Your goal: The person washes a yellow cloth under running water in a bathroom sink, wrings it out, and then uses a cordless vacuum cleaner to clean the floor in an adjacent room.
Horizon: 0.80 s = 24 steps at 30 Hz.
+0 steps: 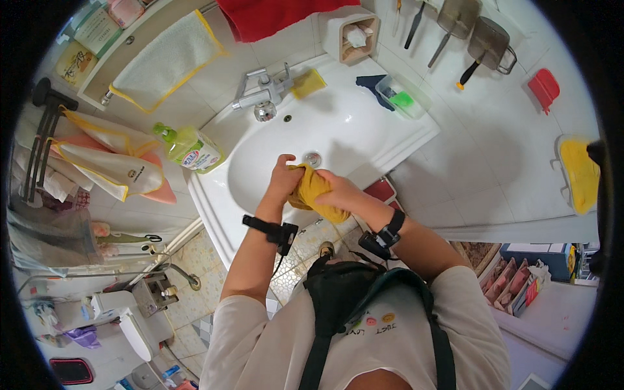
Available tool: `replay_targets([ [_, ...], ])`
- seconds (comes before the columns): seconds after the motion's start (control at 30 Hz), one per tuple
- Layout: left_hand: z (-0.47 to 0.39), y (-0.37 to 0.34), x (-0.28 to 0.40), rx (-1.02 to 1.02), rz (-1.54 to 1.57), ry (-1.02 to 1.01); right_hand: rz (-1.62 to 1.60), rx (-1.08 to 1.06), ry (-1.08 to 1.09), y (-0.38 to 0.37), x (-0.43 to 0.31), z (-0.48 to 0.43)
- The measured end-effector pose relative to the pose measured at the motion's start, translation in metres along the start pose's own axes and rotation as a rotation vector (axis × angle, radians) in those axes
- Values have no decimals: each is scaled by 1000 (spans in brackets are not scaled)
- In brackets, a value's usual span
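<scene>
Both hands grip a bunched yellow cloth (314, 194) over the front of a white washbasin (263, 146). My left hand (285, 178) holds the cloth's left end, its index finger bent out above. On the right side, my right hand (341, 191) is closed round the cloth, thumb on top. Just beyond the hands lies the basin's metal drain (312, 159). A chrome faucet (261, 95) stands at the back rim, beside a yellow sponge (308, 84). Each wrist wears a black strap with a small device.
At the basin's left corner stands a green pump bottle of liquid soap (191, 148). A clear plastic box (402, 97) with a green item and a dark cloth sits at the right corner. Towels (163, 61) hang at the left; strainers (489, 44) hang on the right wall. A toilet (136, 331) is lower left.
</scene>
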<state>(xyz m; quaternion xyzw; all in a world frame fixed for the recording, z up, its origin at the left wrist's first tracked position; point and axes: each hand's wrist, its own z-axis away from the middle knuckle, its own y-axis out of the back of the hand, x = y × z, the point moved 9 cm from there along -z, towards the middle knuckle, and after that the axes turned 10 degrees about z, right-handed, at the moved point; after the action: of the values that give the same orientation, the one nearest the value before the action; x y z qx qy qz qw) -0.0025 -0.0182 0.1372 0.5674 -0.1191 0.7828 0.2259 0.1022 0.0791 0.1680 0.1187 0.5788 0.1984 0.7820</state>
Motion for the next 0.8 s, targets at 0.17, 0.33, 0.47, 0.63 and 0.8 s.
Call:
replay_targets([
  [0.17, 14, 22, 26, -339, 774, -108, -1462, -235, -58, -3, -6, -16],
  [0.33, 12, 21, 17, -244, 1031, -227, -1670, -318, -116, -30, -24, -22],
  [0.47, 8, 18, 22, -305, 1050, -231, -1604, -367, -201, -52, -33, -21],
  [0.63, -9, 30, 14, -120, 651, -87, -565, -21, -119, -26, -29, -37],
  [0.8, -14, 34, 17, -16, 597, -115, 505, 100, 46, -10, -63, -49],
])
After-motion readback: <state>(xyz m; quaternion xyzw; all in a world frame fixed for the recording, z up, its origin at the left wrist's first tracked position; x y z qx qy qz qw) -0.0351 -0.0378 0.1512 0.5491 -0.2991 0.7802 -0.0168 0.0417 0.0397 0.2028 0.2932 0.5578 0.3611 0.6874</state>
